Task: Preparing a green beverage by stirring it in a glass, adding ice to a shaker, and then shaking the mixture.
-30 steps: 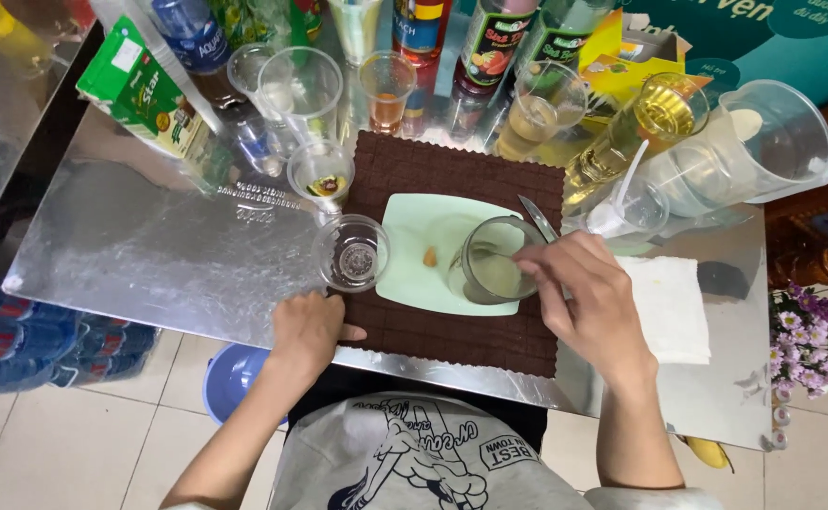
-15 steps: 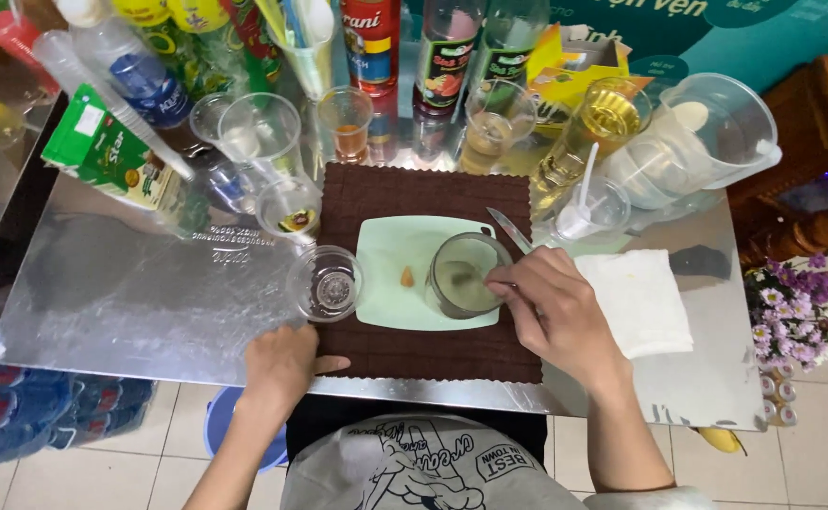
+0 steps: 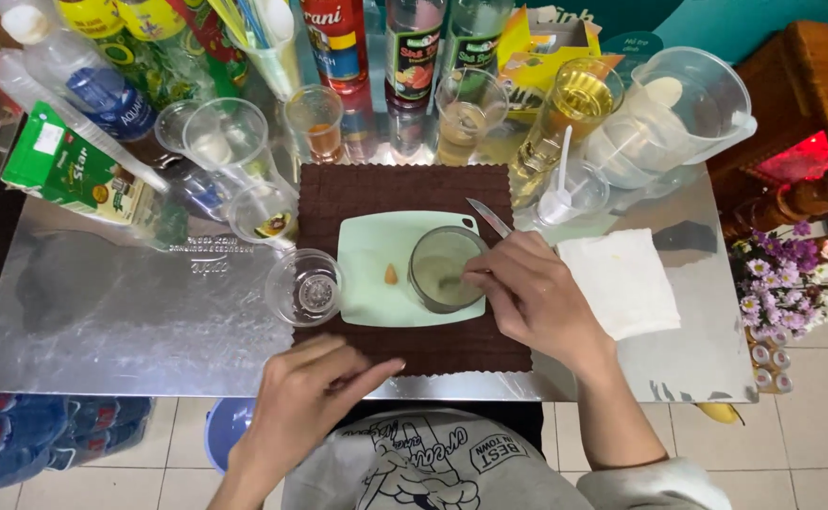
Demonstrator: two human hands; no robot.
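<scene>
Right hand stirs the murky drink in the clear round glass, fingers pinched on a thin stirrer, knife tucked alongside; left hand rests loose and empty on the steel bench. Next, I judge, calls for steadying the glass.

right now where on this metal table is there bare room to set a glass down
Bare metal lies on the table left of the empty glass and brown mat, below the green carton. A smaller bare strip lies right of the white napkin. The back edge is crowded with bottles, cups and a clear jug.
</scene>
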